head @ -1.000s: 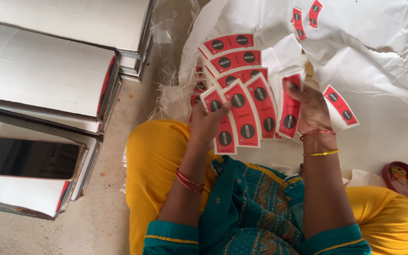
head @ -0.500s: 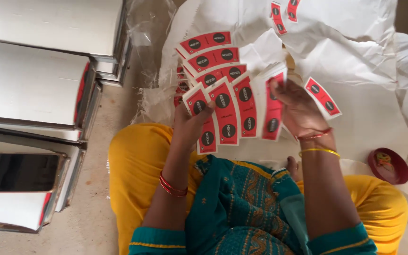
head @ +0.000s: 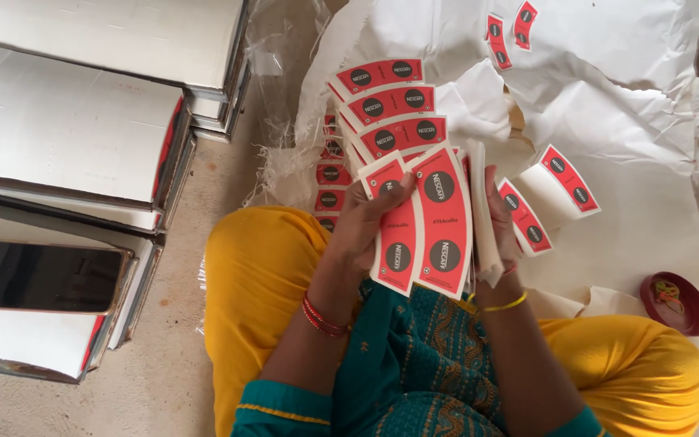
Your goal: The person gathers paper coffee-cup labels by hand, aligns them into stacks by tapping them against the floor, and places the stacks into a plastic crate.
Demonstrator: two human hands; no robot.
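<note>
Over the lap: a person sits cross-legged on the floor, both hands raised above a teal and yellow garment, working a bundle of curved red paper cup blanks (head: 430,222).
Left hand (head: 366,226): closed on the bundle from its left side — thumb across the front of the nearest blank, fingers hidden behind it.
Right hand (head: 499,235): curled round the bundle's right edge, where the white edges of the stacked blanks show; the grip looks firm, though the fingertips are hidden.
Where the blanks are: the held bundle stands upright between the two hands, just in front of a fanned row of blanks (head: 386,105) lying on the white sheet (head: 633,226).
Done so far, as a judgement: a good handful is already gathered and roughly squared — the front blanks sit slightly offset, so the edges are not yet flush.
Left to do, as a judgement: the fanned row, a loose pair (head: 548,198) just beside the right hand, and two stray blanks (head: 507,24) at the far edge lie ungathered.
Nearby: a small red dish (head: 677,303) holding what look like rubber bands sits to the right; stacks of flat white sheets (head: 66,137) and a dark phone (head: 38,275) lie well apart on the left.
</note>
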